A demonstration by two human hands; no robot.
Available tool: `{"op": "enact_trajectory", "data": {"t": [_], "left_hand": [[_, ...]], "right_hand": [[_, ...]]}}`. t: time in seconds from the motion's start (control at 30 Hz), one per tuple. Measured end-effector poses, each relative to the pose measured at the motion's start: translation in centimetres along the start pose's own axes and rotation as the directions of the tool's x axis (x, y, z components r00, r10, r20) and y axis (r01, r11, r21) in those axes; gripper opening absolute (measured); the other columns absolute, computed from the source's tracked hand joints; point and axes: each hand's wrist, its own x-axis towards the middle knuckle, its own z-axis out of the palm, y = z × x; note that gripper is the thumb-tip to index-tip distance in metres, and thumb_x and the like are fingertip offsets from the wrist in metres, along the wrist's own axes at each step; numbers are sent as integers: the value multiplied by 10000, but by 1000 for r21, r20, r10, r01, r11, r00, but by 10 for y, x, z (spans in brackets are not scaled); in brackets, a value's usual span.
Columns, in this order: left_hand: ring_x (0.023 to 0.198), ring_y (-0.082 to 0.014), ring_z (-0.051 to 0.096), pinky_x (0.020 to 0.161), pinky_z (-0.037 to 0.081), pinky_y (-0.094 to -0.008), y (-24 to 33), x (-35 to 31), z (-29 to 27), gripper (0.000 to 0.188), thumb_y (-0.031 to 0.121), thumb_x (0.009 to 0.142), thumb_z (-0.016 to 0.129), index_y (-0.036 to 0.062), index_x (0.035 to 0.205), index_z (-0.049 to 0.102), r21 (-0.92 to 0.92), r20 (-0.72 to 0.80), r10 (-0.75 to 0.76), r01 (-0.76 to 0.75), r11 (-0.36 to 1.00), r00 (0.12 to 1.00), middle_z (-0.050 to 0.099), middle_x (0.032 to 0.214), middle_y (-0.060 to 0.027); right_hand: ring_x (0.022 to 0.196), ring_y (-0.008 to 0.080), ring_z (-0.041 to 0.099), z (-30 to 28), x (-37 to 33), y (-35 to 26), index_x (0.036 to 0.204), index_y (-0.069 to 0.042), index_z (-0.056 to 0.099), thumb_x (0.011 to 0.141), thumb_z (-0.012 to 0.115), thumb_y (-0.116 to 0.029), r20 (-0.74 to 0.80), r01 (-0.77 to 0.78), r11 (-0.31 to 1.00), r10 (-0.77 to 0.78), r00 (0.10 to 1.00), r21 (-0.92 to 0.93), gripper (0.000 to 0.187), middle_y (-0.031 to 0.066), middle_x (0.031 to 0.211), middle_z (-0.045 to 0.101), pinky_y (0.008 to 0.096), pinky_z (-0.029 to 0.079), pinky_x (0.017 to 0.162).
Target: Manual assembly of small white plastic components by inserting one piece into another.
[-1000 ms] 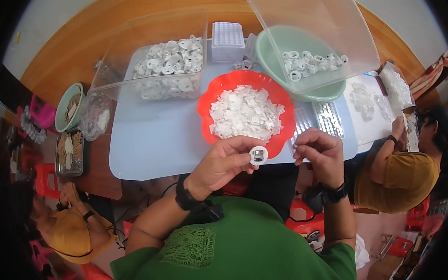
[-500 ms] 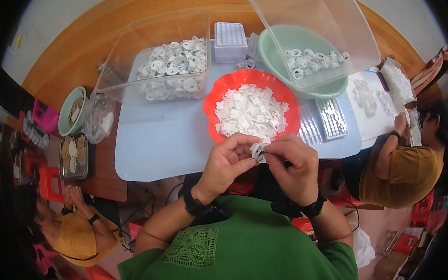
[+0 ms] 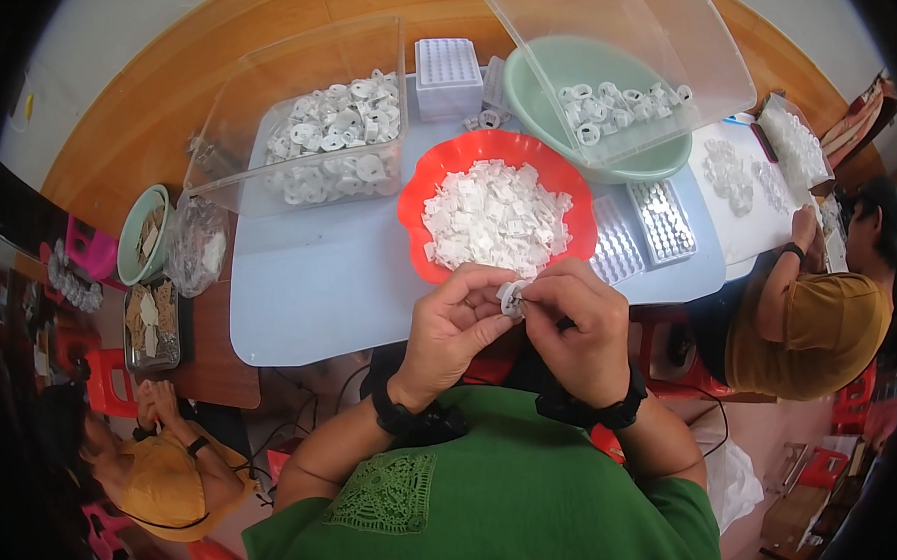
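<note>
In front of my chest, my left hand (image 3: 455,325) is closed on a small white ring-shaped plastic part (image 3: 511,295), pinched between thumb and fingers. My right hand (image 3: 581,324) is closed too, its thumb and forefinger pressed at the part's right edge. Whether another small piece sits between those right fingertips is hidden. Just beyond both hands stands a red scalloped bowl (image 3: 412,222), heaped with small flat white plastic pieces (image 3: 496,213).
A clear box (image 3: 209,180) of white ring parts (image 3: 347,124) stands far left. Behind the bowl is a stack of white trays (image 3: 449,80). A clear plastic cover (image 3: 618,32) leans over a green basin (image 3: 664,165) with ring parts. Blister trays (image 3: 663,221) lie right. People sit at both sides.
The ring part has turned a little in my fingers, showing more of its round face. My right hand has shifted slightly left, and the whole view has moved a bit.
</note>
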Motion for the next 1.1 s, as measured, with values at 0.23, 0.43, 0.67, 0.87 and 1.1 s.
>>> {"op": "enact_trajectory", "data": {"t": [0.23, 0.43, 0.67, 0.87, 1.1], "left_hand": [[1064, -164, 570, 923, 478, -287, -3, 0, 0, 401, -90, 850, 608, -57, 1232, 493, -9, 7, 27, -26, 1000, 1000, 562, 1146, -97], [1061, -166, 571, 926, 477, -290, -2, 0, 2, 401, -88, 856, 600, -59, 1240, 488, 27, -4, 14, -14, 1000, 1000, 562, 1148, -102], [1035, -158, 582, 921, 486, -293, 0, 0, 1, 386, -62, 878, 589, -51, 1250, 486, -26, 6, -42, 42, 999, 999, 591, 1094, -96], [1035, -174, 596, 915, 504, -312, -3, 2, -1, 372, -50, 887, 582, -52, 1246, 487, -57, 5, -54, 54, 997, 999, 603, 1109, -115], [1050, -183, 595, 906, 511, -312, -2, 3, 2, 365, -33, 883, 599, -61, 1232, 496, -70, 5, -64, 64, 996, 998, 600, 1137, -131]], "right_hand": [[620, 249, 620, -4, 0, -2, 835, 4, 615, 695, 650, 108, 5, 6, 1000, -6, 1000, 10, 177, 113, 794, 595, 320, 485, 538], [600, 250, 607, 0, 2, 0, 808, -3, 588, 689, 659, 95, 3, 18, 997, -18, 1000, -69, 170, 110, 754, 567, 323, 477, 524], [588, 249, 604, -3, 3, -5, 815, -5, 573, 687, 654, 89, -29, -48, 998, 47, 998, -41, 179, 105, 773, 563, 318, 481, 521], [596, 247, 604, -8, -1, -1, 858, -3, 612, 682, 637, 105, 9, 51, 998, -51, 999, -45, 208, 111, 789, 562, 316, 482, 520], [639, 253, 594, -7, -8, 4, 910, -4, 649, 645, 662, 77, 39, 170, 971, -166, 985, -170, 278, 102, 789, 554, 337, 474, 518]]}}
